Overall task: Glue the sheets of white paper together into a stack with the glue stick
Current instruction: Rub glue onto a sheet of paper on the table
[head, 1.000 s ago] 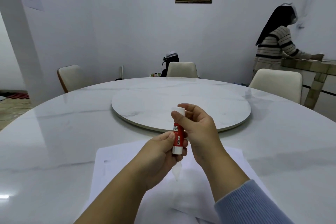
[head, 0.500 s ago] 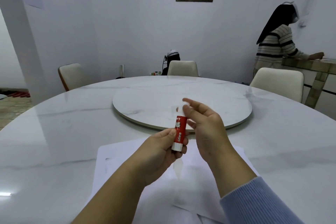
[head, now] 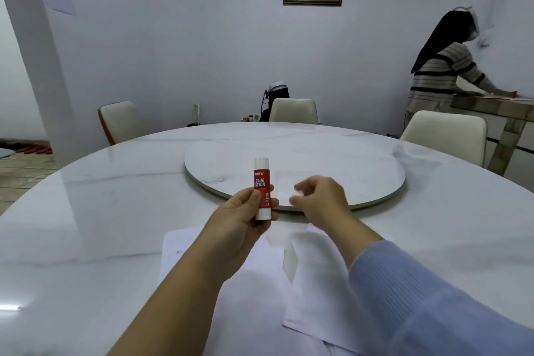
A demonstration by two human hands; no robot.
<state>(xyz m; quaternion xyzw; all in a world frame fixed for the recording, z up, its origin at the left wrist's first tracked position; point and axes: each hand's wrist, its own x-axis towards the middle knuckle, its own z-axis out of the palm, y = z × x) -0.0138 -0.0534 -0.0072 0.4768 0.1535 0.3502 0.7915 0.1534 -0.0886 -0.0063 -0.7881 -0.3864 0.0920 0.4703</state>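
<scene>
My left hand [head: 239, 220] grips a red and white glue stick [head: 262, 189] upright above the table, its white top end pointing up. My right hand [head: 320, 201] is just to the right of it, apart from the stick, with its fingers curled round a small white blurred piece that looks like the cap [head: 297, 195]. Several white paper sheets [head: 202, 257] lie overlapping on the table below both hands; one sheet [head: 318, 292] lies askew on the right, partly under my right forearm.
The round white marble table [head: 86, 225] carries a raised turntable [head: 332, 162] just beyond my hands. Cream chairs [head: 445, 133] stand around the far side. A person in a striped top [head: 442, 75] works at a counter at the back right.
My right hand has come off the top of the glue stick and moved right and down, taking the white piece with it. My left hand has kept the stick upright and shifted slightly left.
</scene>
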